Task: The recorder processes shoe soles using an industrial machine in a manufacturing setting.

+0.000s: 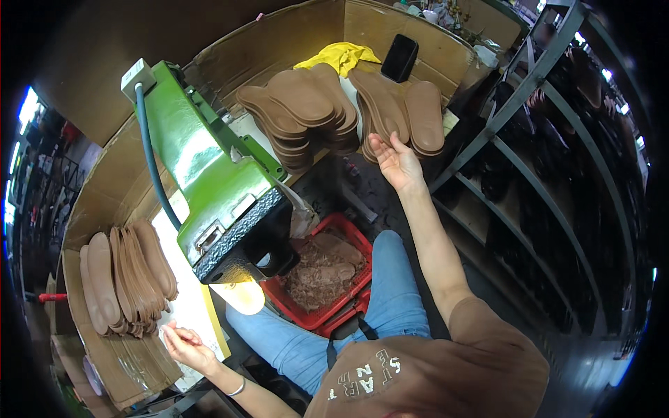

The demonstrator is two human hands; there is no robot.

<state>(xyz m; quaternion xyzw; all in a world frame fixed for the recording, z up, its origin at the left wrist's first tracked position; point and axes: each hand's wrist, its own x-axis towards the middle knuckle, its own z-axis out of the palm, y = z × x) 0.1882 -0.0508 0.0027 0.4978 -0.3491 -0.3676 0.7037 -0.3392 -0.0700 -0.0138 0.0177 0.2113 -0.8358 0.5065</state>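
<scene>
My right hand [398, 161] is palm up with its fingers apart, at the near edge of a stack of brown shoe insoles [376, 97]. Whether the fingertips touch the stack, I cannot tell. My left hand [189, 348] is loosely curled with fingers partly apart and no visible object in it, just below a row of brown insoles [125, 275]. Between my hands stands a green machine [209, 160] with a black head and a lit area beneath it. More insole stacks [300, 101] lie behind the machine, beside a single pile [426, 118] at the right.
A red basket [362, 240] full of brown scraps sits between my knees. Cardboard walls [272, 35] surround the work surface. A yellow cloth [340, 56] and a black phone [399, 58] lie behind the insoles. A metal rack [519, 101] stands at the right.
</scene>
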